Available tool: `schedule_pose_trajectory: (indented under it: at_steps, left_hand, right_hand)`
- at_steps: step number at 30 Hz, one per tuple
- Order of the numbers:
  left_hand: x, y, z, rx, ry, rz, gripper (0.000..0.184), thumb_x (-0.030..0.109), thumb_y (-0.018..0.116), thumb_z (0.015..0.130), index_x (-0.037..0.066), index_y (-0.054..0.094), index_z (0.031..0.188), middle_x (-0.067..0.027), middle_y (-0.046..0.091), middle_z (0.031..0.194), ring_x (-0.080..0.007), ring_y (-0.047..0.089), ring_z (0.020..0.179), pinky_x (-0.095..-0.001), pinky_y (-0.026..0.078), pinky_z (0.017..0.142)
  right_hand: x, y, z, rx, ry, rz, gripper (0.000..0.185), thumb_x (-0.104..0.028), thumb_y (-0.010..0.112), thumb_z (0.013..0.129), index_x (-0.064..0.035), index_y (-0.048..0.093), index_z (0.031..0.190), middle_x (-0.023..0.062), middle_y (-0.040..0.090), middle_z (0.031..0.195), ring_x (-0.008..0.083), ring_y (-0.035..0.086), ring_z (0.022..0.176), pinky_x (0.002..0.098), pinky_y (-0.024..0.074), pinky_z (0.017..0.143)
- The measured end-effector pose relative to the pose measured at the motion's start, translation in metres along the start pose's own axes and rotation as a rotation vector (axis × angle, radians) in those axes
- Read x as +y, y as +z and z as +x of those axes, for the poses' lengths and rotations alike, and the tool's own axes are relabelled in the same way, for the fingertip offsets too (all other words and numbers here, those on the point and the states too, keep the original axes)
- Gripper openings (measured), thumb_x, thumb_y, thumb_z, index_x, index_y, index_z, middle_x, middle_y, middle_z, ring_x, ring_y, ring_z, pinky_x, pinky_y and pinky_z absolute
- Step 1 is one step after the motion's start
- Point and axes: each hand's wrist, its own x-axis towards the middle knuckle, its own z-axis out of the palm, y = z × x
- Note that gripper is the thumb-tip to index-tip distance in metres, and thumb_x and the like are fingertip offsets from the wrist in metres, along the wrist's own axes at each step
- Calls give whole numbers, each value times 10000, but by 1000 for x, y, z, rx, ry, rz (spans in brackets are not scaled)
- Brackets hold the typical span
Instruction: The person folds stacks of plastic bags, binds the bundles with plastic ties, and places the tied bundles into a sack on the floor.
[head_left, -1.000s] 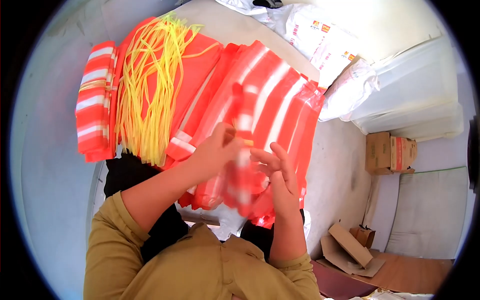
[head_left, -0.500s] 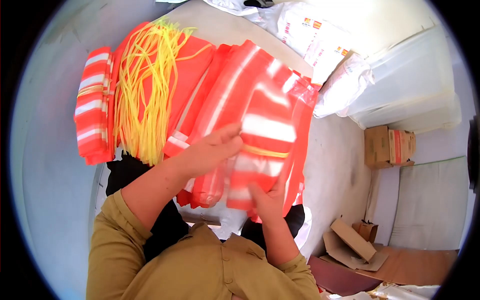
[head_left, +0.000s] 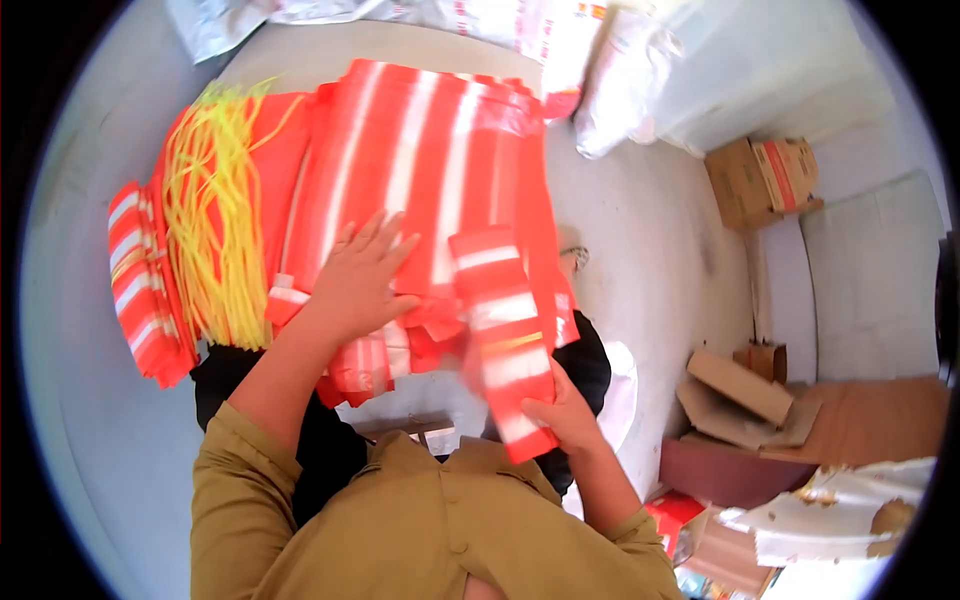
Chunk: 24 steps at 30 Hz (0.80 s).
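Observation:
My right hand [head_left: 568,408] grips the lower end of a folded orange-and-white striped bundle [head_left: 505,330], which has a thin yellow band around its middle. My left hand [head_left: 362,278] lies with fingers spread on a wide pile of orange-and-white striped sheets [head_left: 430,160] across my lap. Left of the pile, a bunch of loose yellow ties [head_left: 215,220] rests on plain orange material [head_left: 283,150]. At the far left is another folded striped bundle [head_left: 143,290], also banded.
White printed bags [head_left: 625,80] lie beyond the pile. A cardboard box [head_left: 760,180] stands at the right by the wall, and opened cardboard [head_left: 745,398] lies lower right. A red box [head_left: 678,520] is near my right elbow.
The banded bundle has moved down and right in my right hand. My left hand has come away from it and spread on the pile. The view has turned rightward.

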Motion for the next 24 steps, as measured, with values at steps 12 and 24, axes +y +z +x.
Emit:
schedule_pose_trajectory:
  at_steps: [12, 24]
  left_hand:
    - [8, 19, 6, 50, 22, 170, 858, 301, 769, 784, 114, 475, 1569, -110, 323, 1714, -367, 291, 1577, -574, 247, 1256]
    - [8, 27, 8, 9, 12, 278, 845, 142, 684, 808, 97, 403, 1604, -131, 300, 1722, -346, 235, 1606, -534, 187, 1298]
  right_hand:
    - [98, -222, -158, 565, 75, 159, 788, -93, 784, 844, -4, 428, 1541, 118, 621, 1414, 251, 622, 1274, 398, 519, 1074]
    - [219, -287, -124, 483, 192, 68, 634, -25, 728, 894, -4, 499, 1485, 125, 671, 1323, 248, 674, 1176, 404, 567, 1011]
